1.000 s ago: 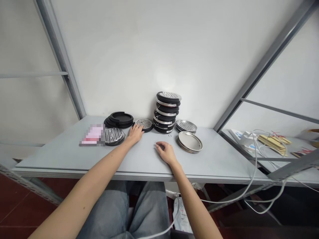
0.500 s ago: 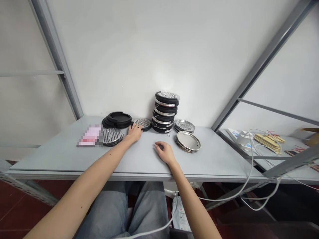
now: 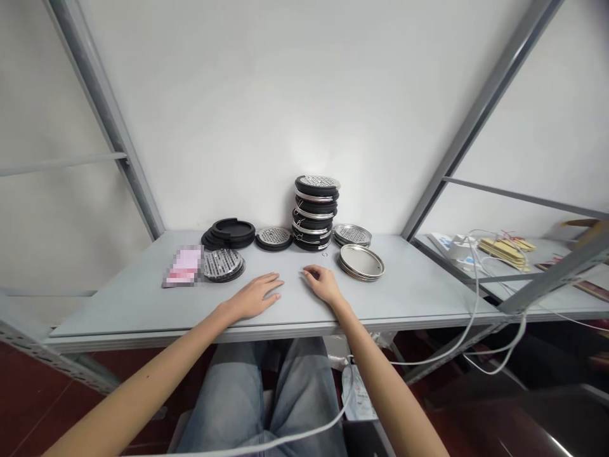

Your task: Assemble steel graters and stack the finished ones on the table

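My left hand [image 3: 254,296] lies flat on the grey table [image 3: 143,304], fingers stretched out, holding nothing. Just to its right, my right hand [image 3: 322,283] rests on the table with fingers loosely curled and nothing visible in them. Behind the hands stands a stack of black-rimmed perforated discs [image 3: 314,212]. A single black-rimmed perforated disc [image 3: 273,238] lies to the left of that stack. A pile of black rubber rings [image 3: 229,232] lies further left. Perforated metal discs [image 3: 221,264] lie near my left hand. Plain metal lids [image 3: 361,261] sit to the right.
A blurred pink card [image 3: 183,267] lies at the table's left. More perforated discs [image 3: 352,234] lie behind the lids. Grey frame posts [image 3: 107,120] rise on both sides. White cables [image 3: 480,304] hang off the right edge. A neighbouring table [image 3: 523,279] holds papers and wooden sticks.
My left hand has drawn back from the single perforated disc to the middle of the table and lies flat. My right hand stayed almost in place. The camera view shifted.
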Motion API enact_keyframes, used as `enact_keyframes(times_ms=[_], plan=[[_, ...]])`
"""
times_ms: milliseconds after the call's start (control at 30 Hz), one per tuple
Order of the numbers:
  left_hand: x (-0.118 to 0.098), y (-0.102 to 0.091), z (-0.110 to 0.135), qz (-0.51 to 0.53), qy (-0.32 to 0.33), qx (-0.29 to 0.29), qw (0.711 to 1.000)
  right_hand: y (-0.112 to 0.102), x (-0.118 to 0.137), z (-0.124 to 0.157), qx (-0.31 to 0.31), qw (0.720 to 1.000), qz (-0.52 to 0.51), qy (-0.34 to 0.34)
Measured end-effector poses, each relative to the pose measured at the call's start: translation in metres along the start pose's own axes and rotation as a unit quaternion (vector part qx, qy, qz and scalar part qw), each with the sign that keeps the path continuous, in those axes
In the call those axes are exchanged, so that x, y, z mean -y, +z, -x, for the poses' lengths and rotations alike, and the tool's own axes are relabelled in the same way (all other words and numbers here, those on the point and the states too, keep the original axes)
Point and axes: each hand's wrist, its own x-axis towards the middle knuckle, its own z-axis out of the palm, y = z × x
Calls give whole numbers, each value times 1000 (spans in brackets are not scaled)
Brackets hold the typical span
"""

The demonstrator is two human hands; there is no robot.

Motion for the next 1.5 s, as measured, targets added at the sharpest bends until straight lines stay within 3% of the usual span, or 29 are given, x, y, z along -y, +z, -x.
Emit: enact_keyframes(times_ms=[200,1033,1333,1433,1500], plan=[[6,10,2,64,-50,-63,995,-1,3,0,5,1000,-4,2],[5,10,6,74,-59,-71,993,-2,2,1,11,1000,-16,1],[2,10,7,74,-56,-80,992,-1,3,1,29,999,6,-32],[2,10,7,99,-54,-124,986,-2,3,1,29,999,-4,-21],[-4,-1,11,141,-66,-211,965,-2,3,2,20,1000,-9,-15]])
